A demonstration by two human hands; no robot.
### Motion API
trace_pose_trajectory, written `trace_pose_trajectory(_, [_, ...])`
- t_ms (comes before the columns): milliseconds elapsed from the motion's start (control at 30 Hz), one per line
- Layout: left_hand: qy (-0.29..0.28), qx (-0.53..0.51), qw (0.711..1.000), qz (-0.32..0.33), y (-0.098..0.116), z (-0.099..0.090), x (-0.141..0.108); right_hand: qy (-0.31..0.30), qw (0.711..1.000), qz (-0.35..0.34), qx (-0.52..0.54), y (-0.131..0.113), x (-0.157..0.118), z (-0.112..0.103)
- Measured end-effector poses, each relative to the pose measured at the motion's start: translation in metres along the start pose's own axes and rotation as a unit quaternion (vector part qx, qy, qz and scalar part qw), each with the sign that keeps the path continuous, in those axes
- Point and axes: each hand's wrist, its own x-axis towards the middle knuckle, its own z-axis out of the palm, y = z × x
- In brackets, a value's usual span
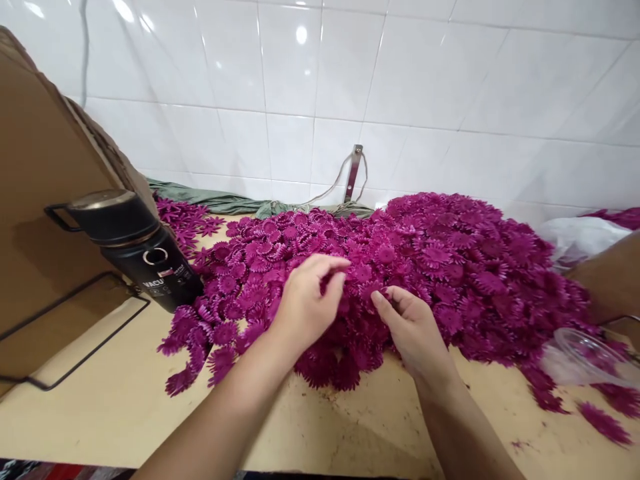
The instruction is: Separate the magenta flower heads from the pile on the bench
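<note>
A large heap of magenta artificial flower heads with thin, fringed petals lies in front of me. My left hand is over the front middle of the heap, its thumb and forefinger apart and curved, with nothing visible between them. Just to its right, my right hand has thumb and fingers pinched together on a magenta flower. The held flower blends into the pile behind it, so its edges are hard to make out. Both forearms reach in from the bottom edge.
A black vacuum bottle stands left of the heap, beside a cardboard box and a black wire frame. At right lies a clear plastic container among loose flowers. Green cloth runs along the white tiled wall.
</note>
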Motion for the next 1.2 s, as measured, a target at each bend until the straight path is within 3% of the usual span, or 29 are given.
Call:
trace_pose_trajectory(133, [-0.101,0.028,0.994,-0.011,0.018,0.01,-0.011,0.018,1.0,0.002,0.014,0.007,0.002,0.004])
trace_pose_trajectory(233, [-0.106,0.037,0.993,-0.042,0.019,0.017,-0.011,0.012,0.999,-0.009,0.035,0.007,-0.001,0.005])
trace_pose_trajectory(333, [-0.077,-0.018,0.992,-0.1,0.011,0.023,-0.005,-0.027,0.999,-0.019,0.03,0.002,-0.011,0.005])
trace_pose_trajectory(400, [-0.028,-0.09,0.98,-0.174,0.003,0.022,0.004,-0.053,0.998,-0.015,0.02,-0.001,-0.023,0.005])
trace_pose_trajectory(467, [0.069,-0.16,0.954,-0.244,-0.005,0.016,0.016,-0.078,0.997,-0.014,0.005,-0.002,-0.036,0.003])
trace_pose_trajectory(500, [0.135,-0.184,0.936,-0.269,-0.009,0.012,0.022,-0.088,0.996,-0.015,0.0,-0.002,-0.041,0.001])
trace_pose_trajectory(567, [0.2,-0.2,0.92,-0.272,-0.014,0.004,0.031,-0.087,0.996,-0.017,0.003,0.001,-0.049,-0.008])
trace_pose_trajectory(633, [0.144,-0.184,0.942,-0.241,-0.014,0.002,0.033,-0.052,0.998,-0.02,0.022,0.003,-0.049,-0.02])
trace_pose_trajectory(767, [-0.048,-0.085,0.982,-0.159,-0.004,0.024,0.022,0.041,0.996,-0.025,0.07,0.002,-0.037,-0.044])
trace_pose_trajectory(900, [-0.06,-0.003,0.998,-0.026,0.015,0.044,0.004,0.105,0.989,-0.013,0.103,0.002,-0.028,-0.054])
trace_pose_trajectory(967, [-0.088,-0.009,0.996,-0.004,0.026,0.048,-0.007,0.117,0.988,-0.006,0.098,0.007,-0.027,-0.054])
trace_pose_trajectory(1067, [-0.16,-0.075,0.981,-0.079,0.038,0.055,-0.024,0.125,0.99,-0.002,0.06,0.016,-0.026,-0.051])
trace_pose_trajectory(1200, [-0.174,-0.205,0.938,-0.219,0.042,0.07,-0.041,0.105,0.994,0.002,0.012,0.019,-0.027,-0.042])
